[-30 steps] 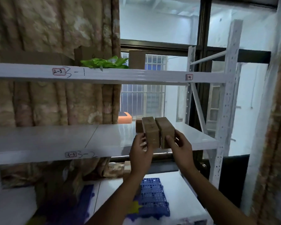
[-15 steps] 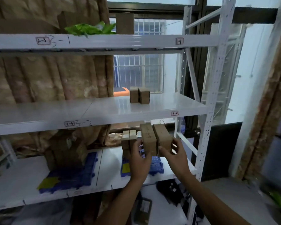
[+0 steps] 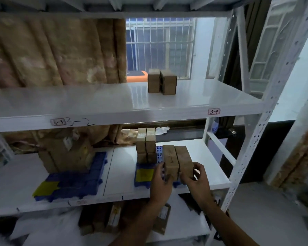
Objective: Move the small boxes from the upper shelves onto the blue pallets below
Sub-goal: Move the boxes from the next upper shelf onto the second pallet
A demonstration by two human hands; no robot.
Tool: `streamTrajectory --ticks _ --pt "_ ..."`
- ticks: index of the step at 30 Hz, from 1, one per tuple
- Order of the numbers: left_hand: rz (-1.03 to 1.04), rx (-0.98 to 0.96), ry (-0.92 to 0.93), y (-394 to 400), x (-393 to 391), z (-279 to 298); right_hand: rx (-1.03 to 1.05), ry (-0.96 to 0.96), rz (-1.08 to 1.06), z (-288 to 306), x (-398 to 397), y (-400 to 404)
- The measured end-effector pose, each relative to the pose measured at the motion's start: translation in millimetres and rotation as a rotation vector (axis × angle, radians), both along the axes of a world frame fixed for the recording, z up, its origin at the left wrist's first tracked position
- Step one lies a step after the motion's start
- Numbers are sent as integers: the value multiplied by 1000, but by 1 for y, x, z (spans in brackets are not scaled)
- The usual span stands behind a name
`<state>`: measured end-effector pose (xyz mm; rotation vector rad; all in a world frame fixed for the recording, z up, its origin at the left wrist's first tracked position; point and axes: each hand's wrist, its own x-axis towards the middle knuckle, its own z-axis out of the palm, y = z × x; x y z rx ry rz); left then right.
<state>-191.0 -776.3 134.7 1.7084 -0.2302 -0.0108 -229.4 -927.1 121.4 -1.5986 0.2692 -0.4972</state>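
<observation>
You've got two small brown boxes squeezed side by side between your hands, just above the right blue pallet on the lower shelf. Your left hand curls around the left box's near corner, and your right hand wraps fingers around the right one. Both arms reach up and forward. Another stack of boxes already sits on that pallet, and a few more boxes wait on the upper shelf.
</observation>
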Motion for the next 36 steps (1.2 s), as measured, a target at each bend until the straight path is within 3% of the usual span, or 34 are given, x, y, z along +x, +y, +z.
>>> streamTrajectory --ticks 12,16,28,36 --pt "25 56 218 -41 165 -90 -18 171 23 -87 156 -42" --pt "57 160 254 -44 192 -108 -34 212 20 -110 186 -45" --pt "91 177 304 -60 170 -117 -57 300 -5 -114 219 -37" --pt "104 192 321 -48 142 -81 -188 320 7 -90 174 -36"
